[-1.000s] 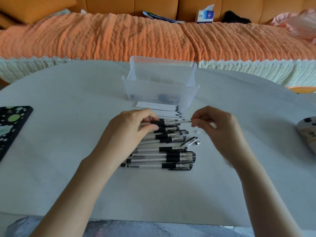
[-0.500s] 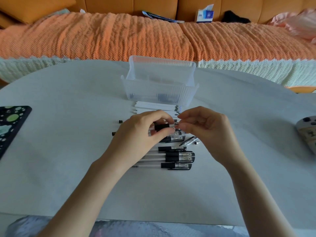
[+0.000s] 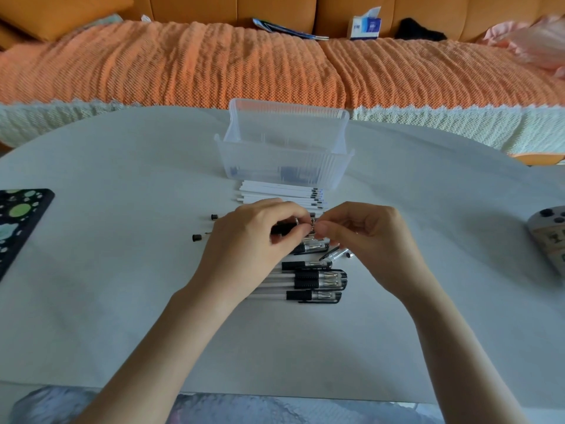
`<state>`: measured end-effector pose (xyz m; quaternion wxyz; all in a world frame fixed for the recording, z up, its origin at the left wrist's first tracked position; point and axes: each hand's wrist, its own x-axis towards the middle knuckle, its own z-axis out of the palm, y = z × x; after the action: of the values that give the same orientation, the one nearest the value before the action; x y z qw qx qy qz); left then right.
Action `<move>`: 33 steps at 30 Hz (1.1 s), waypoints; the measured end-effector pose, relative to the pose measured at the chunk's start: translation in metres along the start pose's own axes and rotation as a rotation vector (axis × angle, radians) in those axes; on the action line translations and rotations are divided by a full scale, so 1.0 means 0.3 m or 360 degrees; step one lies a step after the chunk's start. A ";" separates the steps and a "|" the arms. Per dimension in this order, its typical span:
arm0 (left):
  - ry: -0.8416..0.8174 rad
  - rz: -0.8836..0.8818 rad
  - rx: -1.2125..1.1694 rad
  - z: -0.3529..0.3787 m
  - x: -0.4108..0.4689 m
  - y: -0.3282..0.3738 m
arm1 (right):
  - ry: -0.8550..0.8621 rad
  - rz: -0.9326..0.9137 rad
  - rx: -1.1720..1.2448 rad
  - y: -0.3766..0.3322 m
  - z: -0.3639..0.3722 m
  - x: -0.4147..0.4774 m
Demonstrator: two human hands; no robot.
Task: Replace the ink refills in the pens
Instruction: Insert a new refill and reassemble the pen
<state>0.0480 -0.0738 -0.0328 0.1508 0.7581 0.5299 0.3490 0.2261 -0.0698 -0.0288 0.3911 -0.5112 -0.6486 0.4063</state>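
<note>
Since a second ago my hands have come together, where before the right one stood off to the side; two small black end plugs (image 3: 197,238) now show on the table (image 3: 122,301) to the left.

Head view, contents:
- Left hand (image 3: 253,249): fingers curled round one pen (image 3: 282,229) at its black grip, held just above the row.
- Right hand (image 3: 370,237): thumb and forefinger pinch the tip end of the same pen, touching the left fingertips. What sits between the fingertips is too small for me to tell.
- Pens (image 3: 315,280): a row lying side by side on the table under and just near my hands, caps to the right.
- Refills (image 3: 275,191): white, in a flat bunch between the row and the box.
- Clear plastic box (image 3: 284,169): beyond the refills, dark items dimly seen inside.
- Loose clear cap (image 3: 336,254): right of the row.
- Patterned black case (image 3: 18,218): left table edge.
- Game controller (image 3: 550,237): right table edge.
- Sofa with an orange cover (image 3: 214,62): behind the table.
</note>
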 end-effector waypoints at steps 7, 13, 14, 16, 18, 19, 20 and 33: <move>0.0042 -0.0134 -0.0150 -0.013 0.005 -0.012 | 0.0145 -0.0147 -0.0133 -0.009 -0.034 -0.004; -0.0046 -0.0212 -0.0135 -0.014 0.003 -0.026 | 0.0327 0.0031 -0.0667 0.034 -0.148 0.001; -0.0064 -0.0207 -0.0133 -0.012 0.002 -0.022 | 0.0330 0.0074 -0.0779 0.047 -0.156 0.001; -0.0078 -0.0205 -0.0130 -0.008 0.002 -0.019 | 0.0310 0.0170 -0.0942 0.073 -0.162 0.003; -0.0084 -0.0205 -0.0130 -0.006 0.004 -0.018 | 0.0260 0.0253 -0.1040 0.091 -0.159 0.006; -0.0094 -0.0204 -0.0124 -0.007 0.004 -0.018 | 0.0238 0.0274 -0.1067 0.097 -0.157 0.008; -0.0108 -0.0206 -0.0118 -0.007 0.004 -0.017 | 0.0228 0.0283 -0.1085 0.102 -0.155 0.011; -0.0167 -0.0219 -0.0118 -0.011 0.003 -0.017 | 0.0165 0.0169 -0.0944 0.079 -0.142 0.009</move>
<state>0.0423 -0.0714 -0.0332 0.2299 0.7310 0.5588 0.3170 0.2732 -0.0581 -0.0351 0.2354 -0.6563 -0.6904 0.1926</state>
